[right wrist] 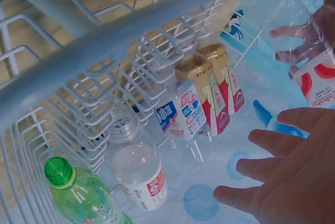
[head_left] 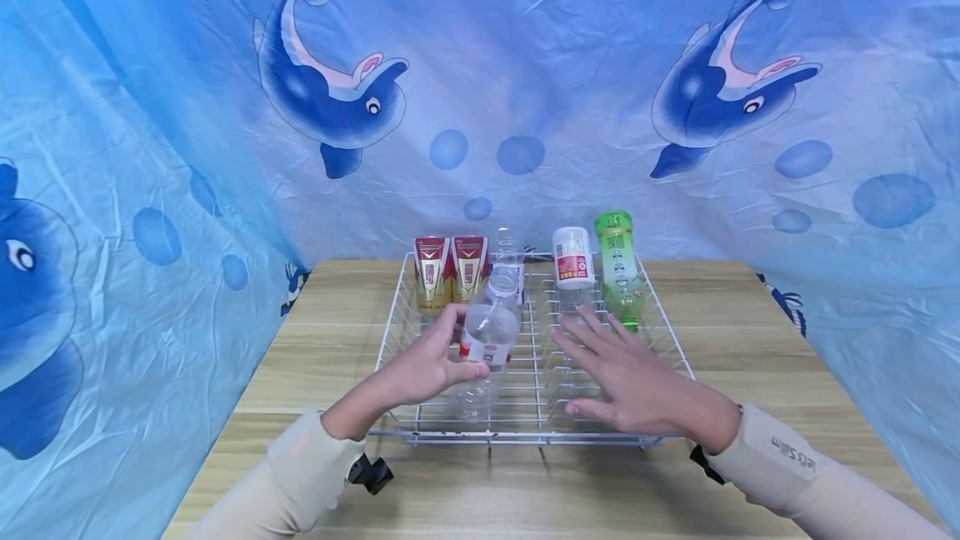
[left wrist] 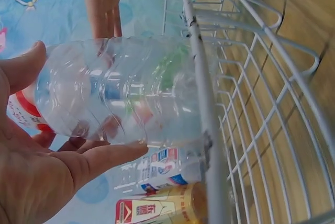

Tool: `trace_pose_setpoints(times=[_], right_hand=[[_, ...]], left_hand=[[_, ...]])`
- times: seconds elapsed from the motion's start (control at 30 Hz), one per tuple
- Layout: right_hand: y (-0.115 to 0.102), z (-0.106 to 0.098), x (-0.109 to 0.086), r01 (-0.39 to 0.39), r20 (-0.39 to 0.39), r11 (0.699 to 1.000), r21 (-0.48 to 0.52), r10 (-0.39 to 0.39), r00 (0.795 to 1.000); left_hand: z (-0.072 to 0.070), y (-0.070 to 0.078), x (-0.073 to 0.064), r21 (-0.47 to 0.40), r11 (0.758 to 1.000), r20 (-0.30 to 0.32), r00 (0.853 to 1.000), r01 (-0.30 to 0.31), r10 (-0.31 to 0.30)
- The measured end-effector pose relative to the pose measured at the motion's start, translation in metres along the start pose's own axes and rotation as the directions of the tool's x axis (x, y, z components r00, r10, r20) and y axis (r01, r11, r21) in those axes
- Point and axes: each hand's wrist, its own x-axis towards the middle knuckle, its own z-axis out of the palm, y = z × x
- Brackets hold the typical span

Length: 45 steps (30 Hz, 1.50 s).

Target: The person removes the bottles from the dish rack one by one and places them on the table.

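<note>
My left hand (head_left: 431, 361) grips a clear plastic bottle (head_left: 491, 325) with a red and white label, over the left front of a white wire rack (head_left: 525, 438). In the left wrist view, the ribbed body of that bottle (left wrist: 120, 93) extends towards the rack's rim, the label near the thumb. My right hand (head_left: 637, 377) hovers over the rack's right side with fingers spread, holding nothing. Nearest to it are a clear bottle with a white label (head_left: 573, 258) and a green bottle (head_left: 617, 265), both standing neck down in the rack.
Two red and gold cartons (right wrist: 222, 77) stand at the rack's back left. Beside them is another clear bottle (right wrist: 183, 114) with a blue and white label. The rack rests on a wood-grain table (head_left: 300, 382), with a blue dolphin-print curtain (head_left: 480, 65) behind and at the sides.
</note>
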Motion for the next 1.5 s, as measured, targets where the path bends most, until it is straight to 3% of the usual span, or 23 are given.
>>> trace_pose_setpoints(times=[0.47,0.6,0.87,1.13,1.23,1.5], right_hand=[[-0.011,-0.004,0.006,-0.012,0.004,0.993,0.113,0.012,1.0],[-0.015,-0.009,0.011,-0.034,-0.003,0.978,0.207,0.035,0.999],[-0.021,-0.016,0.022,-0.05,-0.049,0.891,0.451,0.081,0.996],[-0.027,-0.012,0.029,-0.04,-0.046,0.721,0.692,0.099,0.994],[-0.029,-0.011,0.029,-0.05,-0.043,0.703,0.709,0.114,0.993],[-0.032,-0.009,0.031,-0.056,-0.06,0.7,0.712,0.139,0.988]], left_hand=[[0.013,-0.002,0.004,-0.207,0.977,-0.027,0.999,-0.047,0.042],[0.017,-0.001,0.005,-0.237,0.969,-0.031,0.997,-0.071,0.065],[0.021,0.0,0.007,-0.255,0.96,-0.021,0.993,-0.119,0.117],[0.027,0.006,0.009,-0.278,0.943,-0.001,0.982,-0.182,0.19],[0.029,0.009,0.009,-0.287,0.936,0.006,0.977,-0.203,0.214],[0.032,0.012,0.01,-0.231,0.951,-0.007,0.977,-0.207,0.211]])
